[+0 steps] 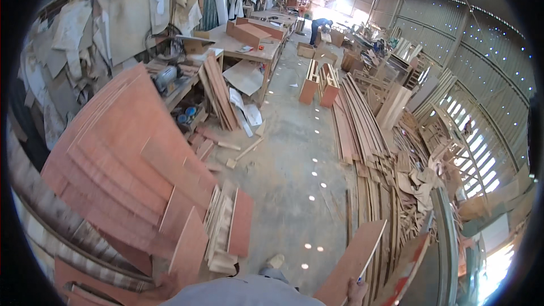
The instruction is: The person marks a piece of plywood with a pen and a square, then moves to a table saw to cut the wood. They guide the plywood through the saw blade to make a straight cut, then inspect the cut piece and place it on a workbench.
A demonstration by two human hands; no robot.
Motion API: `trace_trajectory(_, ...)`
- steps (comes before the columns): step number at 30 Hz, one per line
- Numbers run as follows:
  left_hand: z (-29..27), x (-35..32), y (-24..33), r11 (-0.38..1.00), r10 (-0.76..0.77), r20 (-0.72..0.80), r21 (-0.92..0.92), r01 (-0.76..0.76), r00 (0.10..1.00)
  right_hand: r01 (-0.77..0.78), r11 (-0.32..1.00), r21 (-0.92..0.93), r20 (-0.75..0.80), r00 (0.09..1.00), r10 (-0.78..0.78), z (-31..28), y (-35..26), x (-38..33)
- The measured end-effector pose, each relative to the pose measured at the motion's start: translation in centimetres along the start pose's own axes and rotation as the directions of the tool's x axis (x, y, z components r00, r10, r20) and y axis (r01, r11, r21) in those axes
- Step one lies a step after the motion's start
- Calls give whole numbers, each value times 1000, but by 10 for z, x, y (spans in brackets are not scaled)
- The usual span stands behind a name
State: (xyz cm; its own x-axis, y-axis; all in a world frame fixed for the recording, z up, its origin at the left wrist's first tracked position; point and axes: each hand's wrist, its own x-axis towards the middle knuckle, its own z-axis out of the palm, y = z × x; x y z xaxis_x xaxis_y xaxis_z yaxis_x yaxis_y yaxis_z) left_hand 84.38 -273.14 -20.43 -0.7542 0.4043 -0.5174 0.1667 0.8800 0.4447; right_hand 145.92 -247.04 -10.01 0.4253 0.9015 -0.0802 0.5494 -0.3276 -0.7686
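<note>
At the lower right edge, my right hand [356,292] is closed on the long side of a reddish plywood board [352,258]. A small blue-and-white item [360,280] shows by its fingers; what it is I cannot make out. Low on the left, my left hand [163,288] is at the bottom end of another reddish plywood piece [190,245]. Its fingers are blurred and partly hidden, so whether it grips that piece is unclear. Just right of this piece lie a bundle of pale wood strips [220,232] and a narrow red-brown board [241,222].
Large plywood sheets [122,158] lean in a stack at left, beside a workbench with a grey machine [166,78]. Long planks [362,119] and scrap wood [416,187] line the right. Two wooden frames [319,85] stand ahead on the concrete floor [277,164]; another person [319,31] bends farther off.
</note>
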Motion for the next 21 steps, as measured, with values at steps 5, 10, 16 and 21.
trace_trajectory(5,28,32,177,985,145,119,77,-154,982,97,994,-57,24,995,-96,51,-86,171)
trace_trajectory(10,125,129,308,983,-68,56,173,58,996,49,982,-180,58,998,-39,140,-107,375)
trace_trajectory(16,142,264,531,993,-74,76,99,66,994,107,828,-550,222,975,22,246,-180,520)
trace_trajectory(21,204,435,644,982,138,-91,-116,-148,986,167,678,-715,386,904,185,307,-173,576)
